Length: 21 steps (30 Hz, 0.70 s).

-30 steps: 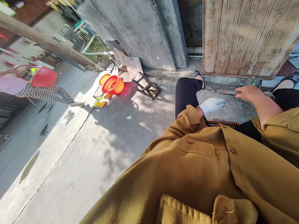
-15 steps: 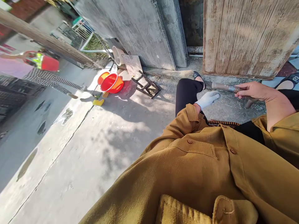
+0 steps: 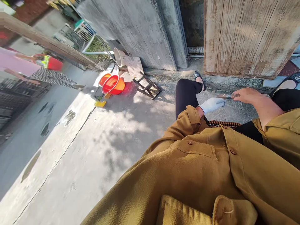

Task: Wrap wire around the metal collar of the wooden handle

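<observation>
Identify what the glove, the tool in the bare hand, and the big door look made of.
Glove on left hand: white knit fabric, matte, apparently cotton. Tool in right hand: brownish, dull, with a metal-looking band; likely wood or rusty metal. Door: weathered grey wooden planks, bare.

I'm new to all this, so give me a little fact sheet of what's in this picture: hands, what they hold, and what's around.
left hand: left hand in a white glove, fingers out, holding nothing, close to the tool's tip
right hand: bare right hand gripping a wooden-handled tool
clothing: mustard shirt, black trousers
ground: concrete pavement
nearby: orange basins, small wooden stool on its side, weathered wooden door
other people: a person in checked trousers at far left
</observation>
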Available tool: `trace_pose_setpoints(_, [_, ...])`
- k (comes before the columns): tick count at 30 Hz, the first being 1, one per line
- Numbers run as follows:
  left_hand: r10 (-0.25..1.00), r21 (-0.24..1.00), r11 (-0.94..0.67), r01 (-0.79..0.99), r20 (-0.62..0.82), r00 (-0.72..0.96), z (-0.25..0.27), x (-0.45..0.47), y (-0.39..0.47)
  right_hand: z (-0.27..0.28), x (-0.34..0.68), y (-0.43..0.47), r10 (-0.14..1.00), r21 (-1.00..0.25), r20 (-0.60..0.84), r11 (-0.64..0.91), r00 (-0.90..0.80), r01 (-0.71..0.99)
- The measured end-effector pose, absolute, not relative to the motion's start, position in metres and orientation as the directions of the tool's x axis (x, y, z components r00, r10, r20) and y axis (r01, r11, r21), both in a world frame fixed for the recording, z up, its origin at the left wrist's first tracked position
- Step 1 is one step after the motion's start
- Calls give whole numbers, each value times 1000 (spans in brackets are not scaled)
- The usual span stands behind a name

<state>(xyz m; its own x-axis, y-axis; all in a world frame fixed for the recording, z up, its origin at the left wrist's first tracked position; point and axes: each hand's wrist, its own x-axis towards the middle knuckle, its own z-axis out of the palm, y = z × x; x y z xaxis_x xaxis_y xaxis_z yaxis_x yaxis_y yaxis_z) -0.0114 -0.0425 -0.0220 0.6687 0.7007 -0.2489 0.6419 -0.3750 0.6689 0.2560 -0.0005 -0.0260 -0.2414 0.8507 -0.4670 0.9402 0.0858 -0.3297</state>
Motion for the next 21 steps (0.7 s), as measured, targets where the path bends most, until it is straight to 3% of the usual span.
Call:
trace_pose_setpoints(4, [697, 620, -375, 689, -301, 651, -21, -11, -41, -30, 251, -6, 665, -362, -616, 238, -423, 901])
trace_pose_setpoints(7, [700, 692, -326, 644, -282, 657, -22, -11, -39, -21, 254, -13, 478, -511, -682, 230, -553, 828])
trace_pose_setpoints(9, [725, 782, -226, 581, -264, 637, -24, -13, -37, -7, 262, -18, 408, -647, -645, 158, -646, 746])
trace_pose_setpoints(10, [749, 827, -156, 540, -258, 611, -26, -15, -35, 1, 267, -19, 412, -709, -608, 103, -679, 698])
trace_pose_setpoints(12, [786, 904, -16, 428, -253, 564, -30, -19, -32, 16, 278, -20, 594, -815, -494, -61, -635, 576])
trace_pose_setpoints(15, [788, 949, 109, 297, -264, 555, -36, -24, -31, 28, 286, -18, 867, -940, -301, -201, -397, 274])
trace_pose_setpoints(17, [754, 944, 139, 299, -296, 586, -38, -22, -35, 24, 284, -15, 935, -957, -270, -234, -230, 172])
trace_pose_setpoints(19, [717, 925, 136, 354, -339, 609, -37, -16, -41, 14, 279, -10, 940, -928, -318, -283, -120, 244])
trace_pose_setpoints(21, [687, 900, 90, 426, -366, 628, -32, -9, -47, -1, 273, -5, 929, -829, -366, -298, -55, 473])
